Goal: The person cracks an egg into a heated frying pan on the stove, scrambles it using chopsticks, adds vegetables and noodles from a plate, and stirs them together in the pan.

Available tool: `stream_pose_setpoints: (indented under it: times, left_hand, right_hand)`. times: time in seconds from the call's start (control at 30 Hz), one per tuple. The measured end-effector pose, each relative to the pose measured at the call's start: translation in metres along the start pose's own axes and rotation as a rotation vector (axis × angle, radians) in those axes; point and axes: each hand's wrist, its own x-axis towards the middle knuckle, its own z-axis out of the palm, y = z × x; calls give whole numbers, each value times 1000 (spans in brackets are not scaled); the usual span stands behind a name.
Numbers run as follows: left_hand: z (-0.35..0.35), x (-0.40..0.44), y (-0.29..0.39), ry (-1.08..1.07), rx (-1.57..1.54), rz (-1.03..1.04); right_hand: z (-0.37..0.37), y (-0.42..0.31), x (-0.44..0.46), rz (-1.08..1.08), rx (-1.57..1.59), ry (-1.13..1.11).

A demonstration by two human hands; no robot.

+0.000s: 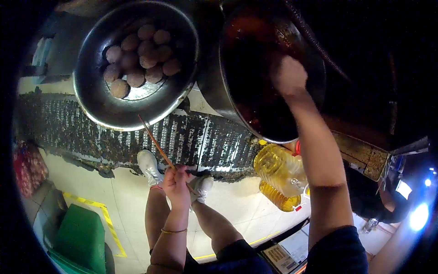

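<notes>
My left hand point(176, 185) is closed round a thin reddish-brown stick point(155, 140), whose tip points up toward the rim of a wide metal basin point(91, 112). Several round brown balls point(135, 78) lie grouped in that basin. To its right stands a large deep pot point(214, 91) with a dark inside and reddish patches near the top. Over the pot's opening, my right hand point(291, 75) is a fist with the arm stretched forward; shadow hides what it grips, if anything.
Yellow oil bottles point(280, 196) stand on the floor below the pot. A green bin point(80, 235) is at lower left, near a red net bag point(31, 169). A worn dark ledge point(219, 146) runs below basin and pot. Part of another person point(365, 194) shows at right.
</notes>
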Motion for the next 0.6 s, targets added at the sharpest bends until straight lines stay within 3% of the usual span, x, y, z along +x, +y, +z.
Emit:
stream_pose_setpoints:
  times: [0.13,0.27,0.37,0.53,0.6]
  left_hand:
    - [0,0,-1,6,-3,-20]
    - [2,2,2,-4,-9,-23]
    - [3,4,5,16,-25,-3]
    - [-6,7,5,1,22,-15]
    - [-7,9,5,11,2,-16]
  right_hand:
    - [-34,15,3,-61,-84,11]
    - [-18,-25,48,-24,-9,-112]
    - [-19,-55,68,-142,-67,-228]
    - [-85,-23,10,-102,-243,-88]
    - [-85,-8,9,-62,-279,-145]
